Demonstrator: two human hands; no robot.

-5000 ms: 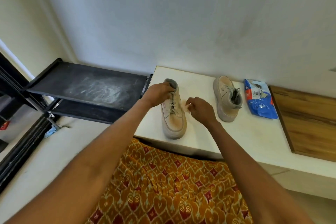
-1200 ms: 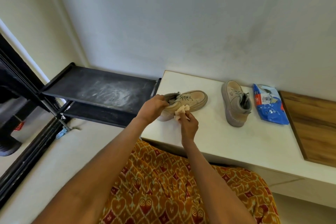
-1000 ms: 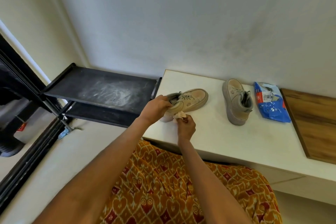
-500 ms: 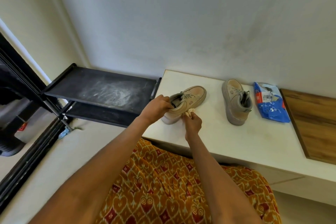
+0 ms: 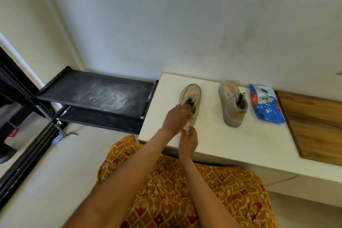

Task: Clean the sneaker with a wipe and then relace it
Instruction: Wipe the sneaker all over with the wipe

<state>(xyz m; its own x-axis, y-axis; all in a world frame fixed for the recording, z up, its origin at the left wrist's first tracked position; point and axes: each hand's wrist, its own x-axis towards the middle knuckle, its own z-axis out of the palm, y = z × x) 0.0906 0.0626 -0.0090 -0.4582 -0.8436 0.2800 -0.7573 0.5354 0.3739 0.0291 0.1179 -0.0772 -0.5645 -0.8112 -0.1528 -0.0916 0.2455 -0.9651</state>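
Two beige sneakers on the white table (image 5: 240,146), and only one is getting attention. The sneaker (image 5: 190,96) being worked on sits toward the table's left end, toe pointing at the wall, heel toward the person. Left hand (image 5: 175,118) has its fingers curled over the heel collar, gripping it. Right hand (image 5: 187,140) sits just below the heel, fingers pinching a small crumpled wipe (image 5: 187,127) against the back of the shoe. Laces are threaded on the upper as far as I can see, though it's blurry there.

Room-wise: the sneaker is fairly close to the table's left edge, and the hands are right over the front edge. Loads of bare white surface to the right of the hands and in front of the second sneaker (image 5: 233,105), which stands apart, nearer the wall, toe also pointing away.

A blue wipe packet (image 5: 266,111) lies just right of that second shoe, close to the wooden panel (image 5: 314,126) that covers the table's right part. Left of the table, a dusty black shoe rack (image 5: 96,94) butts up near its edge. An orange patterned cloth (image 5: 175,196) covers the person's lap below the front edge.
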